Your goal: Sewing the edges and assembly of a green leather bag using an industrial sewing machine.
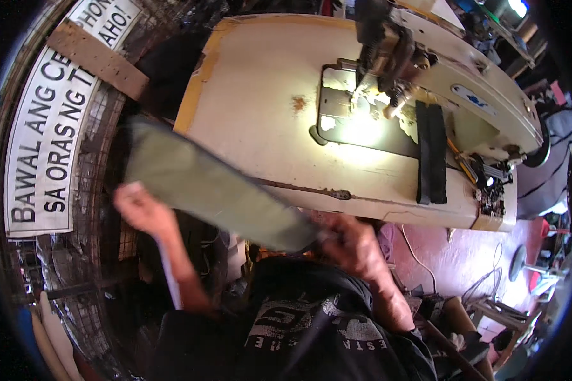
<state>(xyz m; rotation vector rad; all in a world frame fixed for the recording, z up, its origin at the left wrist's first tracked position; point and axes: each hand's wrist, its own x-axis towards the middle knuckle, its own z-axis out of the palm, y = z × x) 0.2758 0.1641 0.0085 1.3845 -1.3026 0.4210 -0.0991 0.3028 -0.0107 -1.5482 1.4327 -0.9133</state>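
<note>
A long olive-grey fabric piece [210,181] with dark edging hangs slantwise over the near left edge of the sewing table [248,95], slightly blurred. My left hand [144,209] pinches its lower left end, fingers closed. My right hand [353,244], smeared by motion, is closed on its right end, just below the table's front edge. To the upper right of both hands stands a pale industrial sewing machine [464,70], its lamp lighting the needle area. Two black strips [430,152] lie side by side right of the needle plate, with a yellow-handled tool [461,159] beside them.
A wire-mesh wall with white signs [47,146] and a wooden board [89,54] bounds the left side. Loose cables [426,267] lie on the reddish floor below the table. A grey bag-like item [546,171] and assorted clutter crowd the right.
</note>
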